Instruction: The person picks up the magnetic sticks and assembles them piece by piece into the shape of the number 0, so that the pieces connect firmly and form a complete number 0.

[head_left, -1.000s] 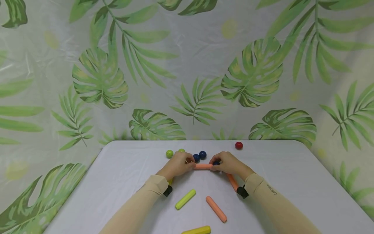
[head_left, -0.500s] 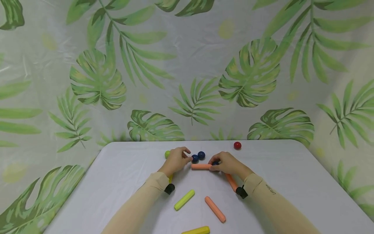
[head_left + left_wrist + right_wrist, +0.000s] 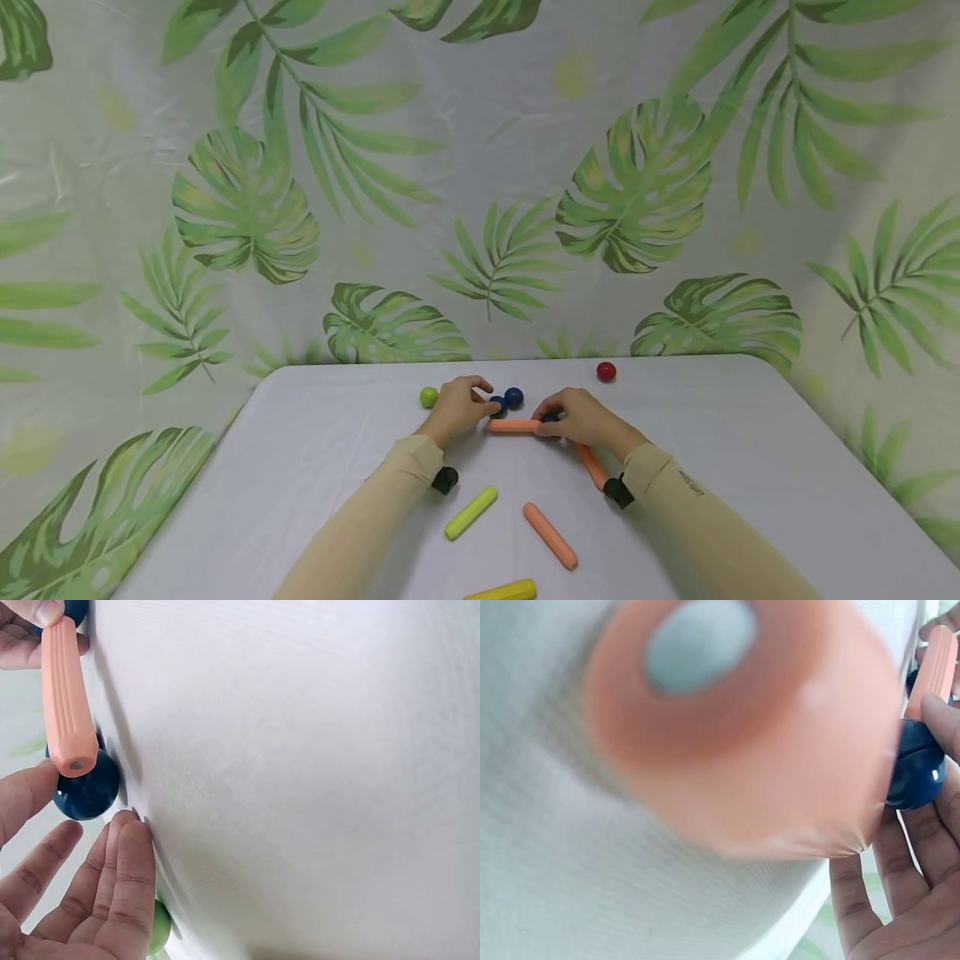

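My right hand (image 3: 588, 419) pinches the right end of a short salmon-orange rod (image 3: 513, 426), with a dark blue ball (image 3: 917, 766) at that same end among its fingers. The rod's free left end has a small hole, visible in the left wrist view. My left hand (image 3: 454, 408) reaches in with loosely spread fingers, its thumb and index finger at a blue ball (image 3: 88, 787) just behind that end. Another blue ball (image 3: 513, 397) lies beside it. A second salmon-orange rod (image 3: 592, 467) extends from below my right hand towards the wrist and looms large in the right wrist view.
On the white table (image 3: 315, 467), a lime rod (image 3: 471, 512), a salmon-orange rod (image 3: 551, 536) and a yellow rod (image 3: 501, 591) lie nearer me. A green ball (image 3: 428, 397) sits left of my left hand. Towards the back edge lies a red ball (image 3: 606, 372).
My left hand has let go of the rod's left end and shifted slightly back to the blue ball, fingers spread. My right hand keeps its hold. The yellow piece by my left wrist is now covered.
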`<state>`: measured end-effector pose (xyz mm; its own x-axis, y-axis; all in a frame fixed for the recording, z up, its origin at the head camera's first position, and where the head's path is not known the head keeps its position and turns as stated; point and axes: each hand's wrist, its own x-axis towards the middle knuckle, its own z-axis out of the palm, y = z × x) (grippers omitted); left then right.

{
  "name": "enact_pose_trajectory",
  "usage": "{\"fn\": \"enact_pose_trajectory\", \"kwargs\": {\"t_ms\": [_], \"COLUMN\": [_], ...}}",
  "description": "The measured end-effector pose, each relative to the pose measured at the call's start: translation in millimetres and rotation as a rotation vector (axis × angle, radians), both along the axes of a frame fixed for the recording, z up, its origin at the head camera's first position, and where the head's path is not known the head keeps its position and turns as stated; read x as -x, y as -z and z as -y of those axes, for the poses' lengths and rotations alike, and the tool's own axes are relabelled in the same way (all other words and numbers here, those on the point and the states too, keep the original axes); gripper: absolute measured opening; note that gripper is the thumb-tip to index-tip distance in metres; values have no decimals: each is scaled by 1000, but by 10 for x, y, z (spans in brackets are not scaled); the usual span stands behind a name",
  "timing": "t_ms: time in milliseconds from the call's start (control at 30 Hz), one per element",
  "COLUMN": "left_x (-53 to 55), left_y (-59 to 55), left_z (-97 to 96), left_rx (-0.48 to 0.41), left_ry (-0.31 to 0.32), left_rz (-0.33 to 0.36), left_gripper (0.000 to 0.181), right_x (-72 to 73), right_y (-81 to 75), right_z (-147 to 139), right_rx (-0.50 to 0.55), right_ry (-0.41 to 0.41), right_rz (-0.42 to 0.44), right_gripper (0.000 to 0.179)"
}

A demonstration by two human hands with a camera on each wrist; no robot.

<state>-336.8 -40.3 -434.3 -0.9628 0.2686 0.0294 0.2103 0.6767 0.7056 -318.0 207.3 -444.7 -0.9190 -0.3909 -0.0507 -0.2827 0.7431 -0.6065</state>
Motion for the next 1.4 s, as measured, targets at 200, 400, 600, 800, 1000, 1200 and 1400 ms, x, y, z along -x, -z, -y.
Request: {"fn": "enact_pose_trajectory", "kwargs": {"t_ms": [200,400,600,800,1000,1200,1400], "left_x": [-4,4,-2,-5,-6,-20,-24], "left_y": [-13,-11,-4,12,22,8,-9], "left_z": [14,33,-2,-16,3,42,83], "left_rx": [13,27,44,48,33,13,12], "left_ry": [-1,22,35,31,22,16,20], "left_rz": [7,7,4,4,5,0,-18], "left_gripper": [36,37,32,28,28,27,27], "right_x": [10,7,3,-4,-7,-19,-37], "right_y": [-10,-15,-4,-6,-12,0,1], "right_z": [15,35,34,36,40,35,17], "right_rx": [9,4,1,6,-11,-8,4], "right_ry": [-12,-11,7,12,14,6,9], "right_rz": [1,0,9,18,6,-4,-9], "right_gripper": [14,14,13,14,14,14,13]}}
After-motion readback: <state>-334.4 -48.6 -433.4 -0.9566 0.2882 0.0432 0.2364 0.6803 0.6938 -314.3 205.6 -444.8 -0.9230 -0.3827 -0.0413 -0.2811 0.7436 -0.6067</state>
